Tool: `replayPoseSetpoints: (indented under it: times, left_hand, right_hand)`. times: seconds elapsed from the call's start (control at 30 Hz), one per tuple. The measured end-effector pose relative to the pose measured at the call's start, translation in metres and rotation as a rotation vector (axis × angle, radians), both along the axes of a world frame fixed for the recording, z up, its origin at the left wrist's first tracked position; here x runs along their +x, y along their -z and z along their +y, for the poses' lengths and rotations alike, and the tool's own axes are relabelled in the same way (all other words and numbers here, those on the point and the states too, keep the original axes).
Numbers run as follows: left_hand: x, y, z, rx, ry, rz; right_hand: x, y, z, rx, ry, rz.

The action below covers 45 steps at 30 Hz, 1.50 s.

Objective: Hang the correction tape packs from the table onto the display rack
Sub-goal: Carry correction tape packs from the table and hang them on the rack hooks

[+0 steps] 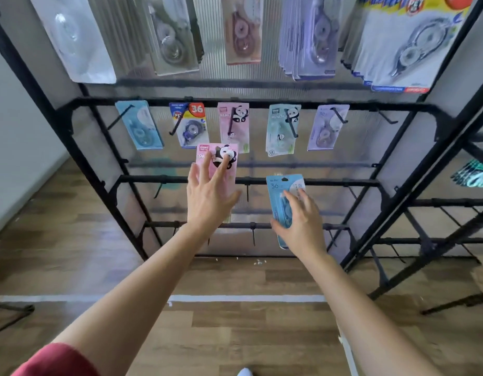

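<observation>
Black rack (343, 182) ahead; left hand (207, 196) grips pink pack (205, 156), right hand (302, 223) blue pack (278, 189).

A white stripe (248, 297) crosses the wooden floor (234, 337).
</observation>
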State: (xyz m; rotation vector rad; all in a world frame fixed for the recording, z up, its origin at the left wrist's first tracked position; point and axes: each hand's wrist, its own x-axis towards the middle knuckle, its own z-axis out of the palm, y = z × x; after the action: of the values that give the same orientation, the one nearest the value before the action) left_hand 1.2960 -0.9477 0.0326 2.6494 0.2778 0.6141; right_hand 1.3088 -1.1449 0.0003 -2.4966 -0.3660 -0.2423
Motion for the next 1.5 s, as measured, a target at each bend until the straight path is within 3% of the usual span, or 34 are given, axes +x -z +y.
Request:
replayPoseSetpoints:
  times: [0.13,0.5,0.7,0.93,1.23,1.5]
  left_hand:
    - [0.033,0.001,0.005,0.026,-0.004,0.024]
    - [0.060,0.012,0.004,0.117,0.011,-0.173]
    - [0.079,0.019,-0.005,0.011,-0.046,-0.061]
    - [0.147,0.018,0.010,0.023,-0.073,0.088]
    - [0.203,0.020,0.013,0.175,-0.152,0.140]
    - [0.191,0.012,0.022,0.098,-0.054,0.113]
  right_hand:
    - [0.028,0.000,0.009,0.000,0.007,0.010]
    - [0.080,0.011,0.030,-0.016,-0.045,0.042]
    - [0.101,0.012,0.038,-0.002,-0.098,0.039]
    - [0.134,0.013,0.023,-0.014,-0.105,0.035]
    - [0.157,0.010,0.000,-0.070,-0.080,0.017]
    - [0.143,0.000,-0.007,-0.056,-0.049,0.001]
